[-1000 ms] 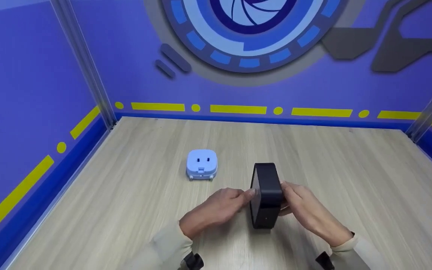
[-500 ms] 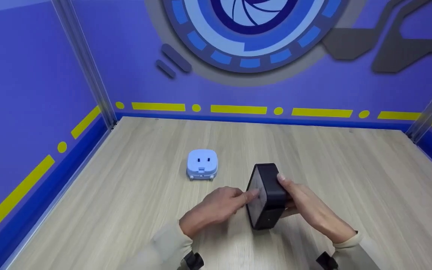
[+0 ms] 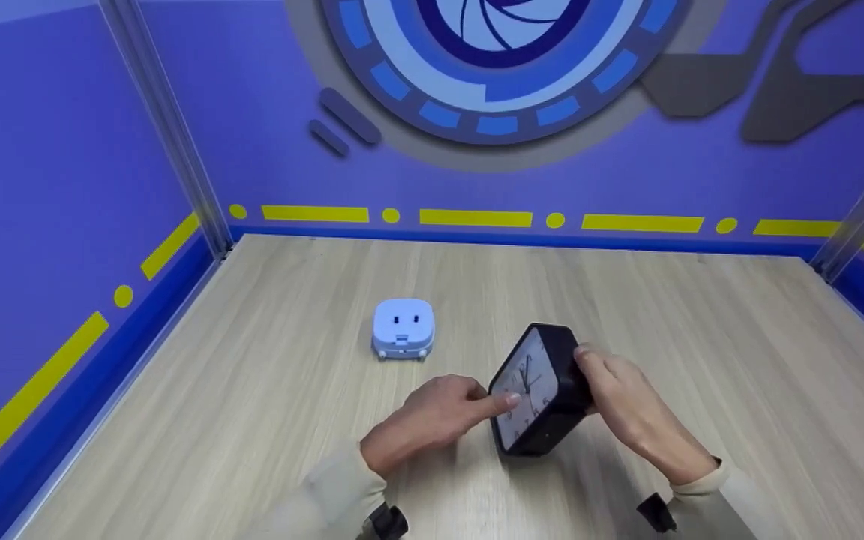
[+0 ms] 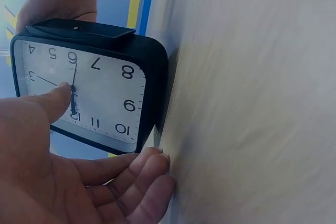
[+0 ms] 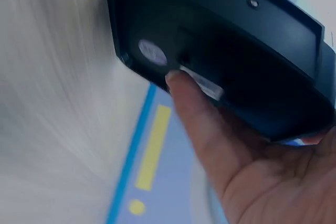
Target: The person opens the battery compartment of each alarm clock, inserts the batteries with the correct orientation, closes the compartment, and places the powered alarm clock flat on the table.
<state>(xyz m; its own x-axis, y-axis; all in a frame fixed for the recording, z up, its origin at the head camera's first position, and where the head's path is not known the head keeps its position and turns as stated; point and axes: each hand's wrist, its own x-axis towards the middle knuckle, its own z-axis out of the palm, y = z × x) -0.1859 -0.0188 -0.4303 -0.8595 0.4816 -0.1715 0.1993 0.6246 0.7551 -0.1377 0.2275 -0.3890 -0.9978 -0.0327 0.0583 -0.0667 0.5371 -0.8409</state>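
Observation:
A black square alarm clock (image 3: 541, 394) with a white numbered dial is held tilted, low over the table, its dial turned left and upward. My left hand (image 3: 439, 412) grips its left edge; in the left wrist view the thumb (image 4: 50, 103) lies on the dial and the other fingers (image 4: 149, 174) curl by the edge. From the right, my right hand (image 3: 631, 412) holds the clock's side and back. The right wrist view shows a digit (image 5: 191, 106) against the dark back, near a pale label (image 5: 202, 83). Whether the lower edge touches the table cannot be told.
A small light-blue box-like thing (image 3: 403, 328) with two dark marks on top sits on the wooden table (image 3: 289, 360), left of and beyond the clock. Blue-purple panels (image 3: 252, 135) wall the table at the back and sides.
The clock has turned so its dial, edge-on before, now faces more toward the head camera. My right hand has shifted slightly up and right with it; my left hand stays nearly in place.

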